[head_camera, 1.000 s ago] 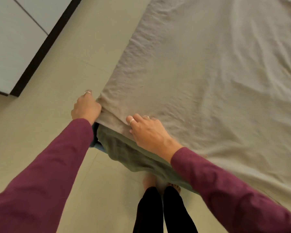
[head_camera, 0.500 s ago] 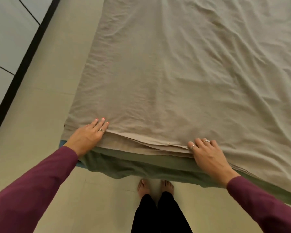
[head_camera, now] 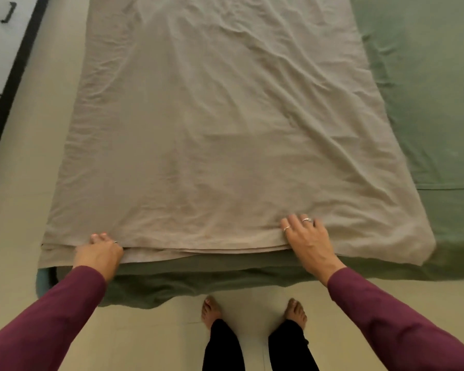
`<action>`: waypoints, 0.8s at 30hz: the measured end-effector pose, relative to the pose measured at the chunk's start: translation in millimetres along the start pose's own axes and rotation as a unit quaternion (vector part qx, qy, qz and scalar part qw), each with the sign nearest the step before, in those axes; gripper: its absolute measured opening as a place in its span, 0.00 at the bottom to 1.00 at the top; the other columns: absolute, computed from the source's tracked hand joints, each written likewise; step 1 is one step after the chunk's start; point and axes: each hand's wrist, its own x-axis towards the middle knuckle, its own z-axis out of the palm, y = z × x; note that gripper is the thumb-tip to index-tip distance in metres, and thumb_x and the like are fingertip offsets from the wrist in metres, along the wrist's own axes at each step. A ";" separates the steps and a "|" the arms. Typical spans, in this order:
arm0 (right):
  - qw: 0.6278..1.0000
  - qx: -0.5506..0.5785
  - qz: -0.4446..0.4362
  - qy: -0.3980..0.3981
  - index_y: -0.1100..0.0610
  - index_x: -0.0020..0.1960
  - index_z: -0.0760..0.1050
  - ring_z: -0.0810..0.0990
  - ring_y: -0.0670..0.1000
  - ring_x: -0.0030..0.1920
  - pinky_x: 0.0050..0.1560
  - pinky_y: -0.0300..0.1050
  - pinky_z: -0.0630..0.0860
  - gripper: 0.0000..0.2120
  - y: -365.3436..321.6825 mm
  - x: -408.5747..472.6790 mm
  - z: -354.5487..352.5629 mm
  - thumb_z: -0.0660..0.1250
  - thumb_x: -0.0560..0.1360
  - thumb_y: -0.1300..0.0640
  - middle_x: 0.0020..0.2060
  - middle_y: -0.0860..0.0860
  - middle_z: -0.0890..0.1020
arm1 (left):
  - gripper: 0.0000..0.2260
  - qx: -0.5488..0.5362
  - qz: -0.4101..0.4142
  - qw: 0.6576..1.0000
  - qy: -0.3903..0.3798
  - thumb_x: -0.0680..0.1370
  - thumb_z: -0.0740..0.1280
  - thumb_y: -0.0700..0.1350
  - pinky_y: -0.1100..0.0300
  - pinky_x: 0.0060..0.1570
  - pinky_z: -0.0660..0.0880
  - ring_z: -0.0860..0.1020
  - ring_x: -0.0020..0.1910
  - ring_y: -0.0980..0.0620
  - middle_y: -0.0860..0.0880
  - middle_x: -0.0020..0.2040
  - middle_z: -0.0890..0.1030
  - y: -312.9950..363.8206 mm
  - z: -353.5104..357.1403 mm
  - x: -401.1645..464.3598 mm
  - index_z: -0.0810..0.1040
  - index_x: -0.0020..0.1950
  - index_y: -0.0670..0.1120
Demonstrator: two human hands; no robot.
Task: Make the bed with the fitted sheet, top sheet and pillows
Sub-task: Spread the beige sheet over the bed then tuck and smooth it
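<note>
Top sheet (head_camera: 220,145), beige, fills the frame's centre over the green fitted sheet (head_camera: 423,108); left hand (head_camera: 98,253) grips its lower edge, right hand (head_camera: 307,239) presses flat there. No writing readable.

A wrinkled beige cotton top sheet (head_camera: 220,135) lies folded on the left part of a green fitted sheet (head_camera: 426,103), which shows bare to its right. At the near edge, the left hand (head_camera: 98,253) and right hand (head_camera: 307,238) rest on the top sheet, well apart. Two bare feet (head_camera: 210,309) stand on the pale tiled floor (head_camera: 24,210) before the bed.
</note>
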 end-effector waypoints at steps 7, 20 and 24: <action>0.986 -0.021 0.165 -0.005 0.61 0.57 0.73 0.77 0.62 0.43 0.42 0.56 0.72 0.22 140.8 -69.3 23.8 0.74 0.65 0.64 0.50 0.60 0.76 | 0.12 -0.090 -0.016 0.995 0.040 0.80 0.58 0.43 0.57 0.51 0.76 0.81 0.50 0.51 0.51 0.51 0.82 75.7 -115.1 -6.4 0.80 0.55 0.49; 0.965 0.126 0.231 0.007 0.65 0.54 0.73 0.74 0.60 0.29 0.19 0.44 0.68 0.20 250.4 -144.5 48.9 0.70 0.62 0.72 0.43 0.60 0.73 | 0.27 -0.366 0.047 0.926 0.083 0.81 0.48 0.60 0.38 0.71 0.51 0.45 0.77 0.40 0.56 0.78 0.38 246.3 -203.9 1.3 0.38 0.76 0.61; 0.980 0.122 0.153 0.038 0.62 0.51 0.70 0.74 0.60 0.29 0.17 0.43 0.67 0.26 252.0 -178.8 60.8 0.72 0.57 0.75 0.44 0.62 0.73 | 0.27 -0.384 0.028 0.922 0.039 0.80 0.44 0.62 0.39 0.73 0.47 0.38 0.76 0.42 0.55 0.76 0.33 261.0 -187.8 -10.5 0.33 0.75 0.61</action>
